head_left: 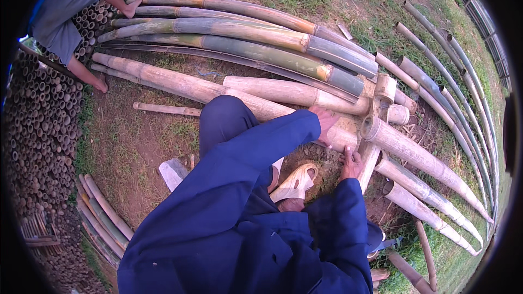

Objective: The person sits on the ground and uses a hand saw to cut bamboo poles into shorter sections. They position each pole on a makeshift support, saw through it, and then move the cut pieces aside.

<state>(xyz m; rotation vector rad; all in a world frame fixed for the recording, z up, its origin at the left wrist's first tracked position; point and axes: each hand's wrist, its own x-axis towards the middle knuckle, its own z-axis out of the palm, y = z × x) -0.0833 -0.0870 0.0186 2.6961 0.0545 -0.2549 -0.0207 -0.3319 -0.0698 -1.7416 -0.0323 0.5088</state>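
A long pale bamboo pole (pixel 180 83) runs from the upper left to just in front of me, across my bent knee. Near its cut right end my left hand (pixel 326 125) lies over the top, fingers bent round it. My right hand (pixel 350 164) is at the lower side of that end, its fingers curled against the bamboo; part of its grip is hidden. A short bamboo support (pixel 370 162) lies crosswise beside my right hand. Another pale bamboo piece (pixel 272 89) lies just beyond the pole, close to my left hand.
Several thick green-brown bamboo poles (pixel 245 26) lie beyond. More poles (pixel 430 155) fan out at the right. Stacked bamboo (pixel 41 125) fills the left side. At the upper left sits another person (pixel 68 13), legs bare. A light sandal (pixel 297 181) is below my hands.
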